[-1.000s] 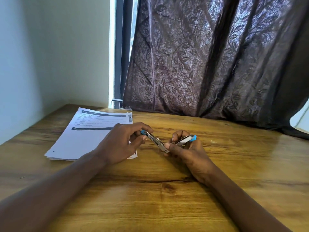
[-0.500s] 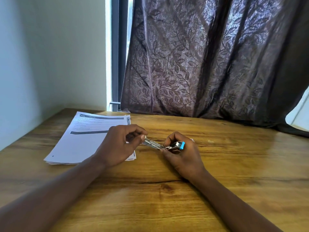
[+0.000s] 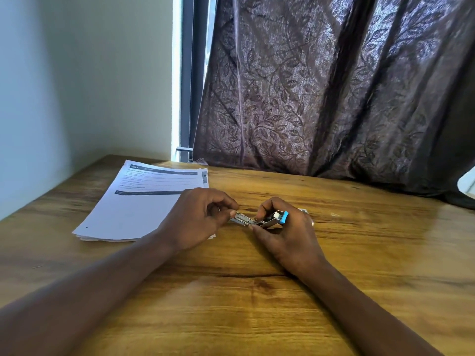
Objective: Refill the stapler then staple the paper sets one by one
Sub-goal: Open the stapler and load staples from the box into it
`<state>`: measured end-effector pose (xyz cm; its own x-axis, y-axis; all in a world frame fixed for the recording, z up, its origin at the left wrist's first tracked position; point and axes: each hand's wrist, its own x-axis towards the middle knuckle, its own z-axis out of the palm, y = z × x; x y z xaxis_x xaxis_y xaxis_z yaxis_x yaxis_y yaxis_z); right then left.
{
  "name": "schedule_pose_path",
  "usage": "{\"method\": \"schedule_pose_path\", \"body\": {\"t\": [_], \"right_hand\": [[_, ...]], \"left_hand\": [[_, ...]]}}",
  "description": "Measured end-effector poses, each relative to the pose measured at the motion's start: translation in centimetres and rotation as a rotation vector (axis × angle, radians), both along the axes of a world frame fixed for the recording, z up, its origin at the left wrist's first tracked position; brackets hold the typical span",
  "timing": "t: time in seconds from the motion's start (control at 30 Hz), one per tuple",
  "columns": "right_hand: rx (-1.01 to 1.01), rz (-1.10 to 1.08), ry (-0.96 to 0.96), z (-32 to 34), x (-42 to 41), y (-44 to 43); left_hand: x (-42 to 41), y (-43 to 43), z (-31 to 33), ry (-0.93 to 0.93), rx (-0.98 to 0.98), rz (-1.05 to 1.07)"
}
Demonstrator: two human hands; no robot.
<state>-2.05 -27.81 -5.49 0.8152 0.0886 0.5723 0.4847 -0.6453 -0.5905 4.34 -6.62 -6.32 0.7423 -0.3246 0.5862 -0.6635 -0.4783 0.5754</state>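
A small metal stapler (image 3: 267,220) with a blue end is held low over the wooden table (image 3: 257,304), between both hands. My right hand (image 3: 282,235) grips its blue-tipped body. My left hand (image 3: 198,219) pinches the silver end that sticks out to the left. A stack of printed paper sets (image 3: 144,204) lies flat at the left, partly under my left hand. Whether staples sit inside the stapler cannot be seen.
A dark leaf-patterned curtain (image 3: 334,98) hangs along the table's far edge. A pale wall (image 3: 77,86) borders the left side. Small bits, perhaps staples (image 3: 334,215), lie on the wood to the right of my right hand.
The stapler's two halves, spread in a V a second ago, have come together nearly flat. Both hands lowered toward the table and kept their hold.
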Motion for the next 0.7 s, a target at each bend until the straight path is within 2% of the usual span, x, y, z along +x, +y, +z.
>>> {"method": "schedule_pose_path", "body": {"t": [0.37, 0.7], "right_hand": [[-0.008, 0.046, -0.021, -0.32, 0.24, 0.15], [-0.012, 0.066, -0.011, -0.26, 0.32, 0.3]], "left_hand": [[0.01, -0.21, -0.12, 0.054, -0.035, -0.013], [-0.13, -0.06, 0.06, 0.011, 0.081, -0.023]]}}
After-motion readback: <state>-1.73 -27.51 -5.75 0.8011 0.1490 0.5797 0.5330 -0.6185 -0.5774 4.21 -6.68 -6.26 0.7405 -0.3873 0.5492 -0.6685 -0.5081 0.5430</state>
